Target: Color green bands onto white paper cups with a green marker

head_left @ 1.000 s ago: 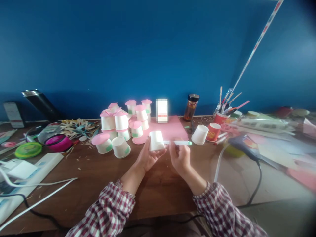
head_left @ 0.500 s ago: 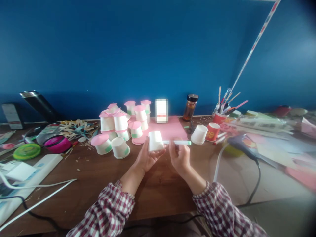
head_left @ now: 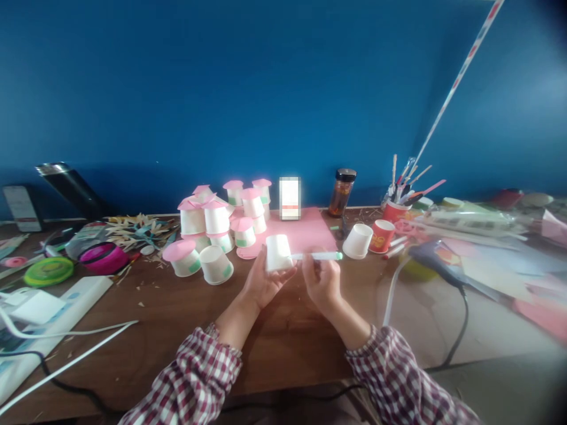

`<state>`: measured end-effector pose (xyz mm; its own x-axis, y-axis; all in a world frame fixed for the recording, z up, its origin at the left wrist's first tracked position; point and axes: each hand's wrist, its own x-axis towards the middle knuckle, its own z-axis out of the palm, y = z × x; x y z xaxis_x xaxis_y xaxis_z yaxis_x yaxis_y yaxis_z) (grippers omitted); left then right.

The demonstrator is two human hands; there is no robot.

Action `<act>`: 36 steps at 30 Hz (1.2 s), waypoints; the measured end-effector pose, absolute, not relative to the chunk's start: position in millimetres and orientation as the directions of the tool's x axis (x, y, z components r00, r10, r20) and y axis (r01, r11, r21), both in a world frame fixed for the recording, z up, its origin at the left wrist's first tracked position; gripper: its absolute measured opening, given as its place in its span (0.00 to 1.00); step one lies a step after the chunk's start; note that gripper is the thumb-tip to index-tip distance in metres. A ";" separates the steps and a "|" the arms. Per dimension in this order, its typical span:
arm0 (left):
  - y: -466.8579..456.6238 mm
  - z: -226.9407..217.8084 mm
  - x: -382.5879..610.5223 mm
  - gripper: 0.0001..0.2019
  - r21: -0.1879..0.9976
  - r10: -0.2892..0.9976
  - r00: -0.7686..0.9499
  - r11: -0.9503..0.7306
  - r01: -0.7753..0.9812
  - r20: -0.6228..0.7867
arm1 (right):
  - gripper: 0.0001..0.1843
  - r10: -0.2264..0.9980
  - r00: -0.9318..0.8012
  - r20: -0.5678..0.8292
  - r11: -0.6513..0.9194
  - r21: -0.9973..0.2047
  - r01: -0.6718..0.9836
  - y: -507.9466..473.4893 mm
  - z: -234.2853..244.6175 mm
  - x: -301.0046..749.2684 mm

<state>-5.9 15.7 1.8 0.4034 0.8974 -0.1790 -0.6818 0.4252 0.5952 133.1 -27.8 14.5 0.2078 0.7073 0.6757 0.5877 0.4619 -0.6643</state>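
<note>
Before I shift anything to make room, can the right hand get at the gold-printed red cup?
Probably yes, once the right hand puts down the pen; a white cup flanks the red cup, but the front approach looks clear.

Deep blue wall [head_left: 221,88] behind brown wooden table [head_left: 283,348]; pale glare [head_left: 543,94] at wall's right side.

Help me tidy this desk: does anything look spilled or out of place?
Yes: pale scraps lie on the tabletop, beside the power strip, strewn rather than heaped like the pale strips nearby.
</note>
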 end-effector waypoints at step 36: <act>18.5 1.6 -4.7 0.19 0.567 0.922 0.319 0.387 -0.727 -0.220 | 0.08 0.685 0.217 0.695 0.540 -0.685 0.490 -31.2 13.6 131.8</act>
